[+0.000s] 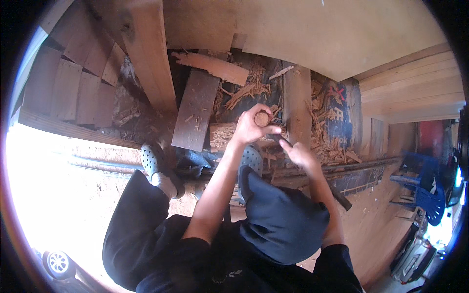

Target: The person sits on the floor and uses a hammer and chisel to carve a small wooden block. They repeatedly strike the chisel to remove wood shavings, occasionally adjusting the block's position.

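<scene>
My left hand [253, 126] is closed around a round piece of wood [262, 118], whose pale, rough end faces up. Just to the right, my right hand [301, 156] grips a dark-handled tool [280, 139]; its upper end reaches close to my left thumb. Past my right forearm a dark, blunt bar end [341, 199] sticks out. Whether it belongs to the same tool is hidden by the arm. Under both hands lie wood chips [246, 93] and a thick, splintered wooden piece [222, 134].
A dark plank [196, 110] and a curved offcut [212, 67] lie beyond my left hand. An upright post [149, 53] stands at left, near stacked boards [73, 90]. A beam [297, 97] runs behind my hands. Blue plastic chairs [424, 188] stand at far right.
</scene>
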Demonstrator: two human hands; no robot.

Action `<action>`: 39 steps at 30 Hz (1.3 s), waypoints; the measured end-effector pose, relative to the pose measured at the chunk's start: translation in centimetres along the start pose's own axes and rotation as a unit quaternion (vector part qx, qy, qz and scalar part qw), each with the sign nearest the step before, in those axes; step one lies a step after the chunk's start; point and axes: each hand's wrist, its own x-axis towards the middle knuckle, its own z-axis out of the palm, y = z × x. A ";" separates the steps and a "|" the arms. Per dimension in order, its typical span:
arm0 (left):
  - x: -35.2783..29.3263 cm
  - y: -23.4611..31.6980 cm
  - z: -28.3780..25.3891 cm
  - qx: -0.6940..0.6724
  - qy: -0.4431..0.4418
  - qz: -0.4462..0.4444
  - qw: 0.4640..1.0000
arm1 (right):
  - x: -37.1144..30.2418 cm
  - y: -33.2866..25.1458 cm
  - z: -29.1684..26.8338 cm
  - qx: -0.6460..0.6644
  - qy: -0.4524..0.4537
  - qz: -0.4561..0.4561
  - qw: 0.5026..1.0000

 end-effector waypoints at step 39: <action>0.9 -0.7 4.1 0.176 0.008 -0.080 0.981 | 0.9 -2.3 -2.0 -0.002 0.026 -0.097 0.995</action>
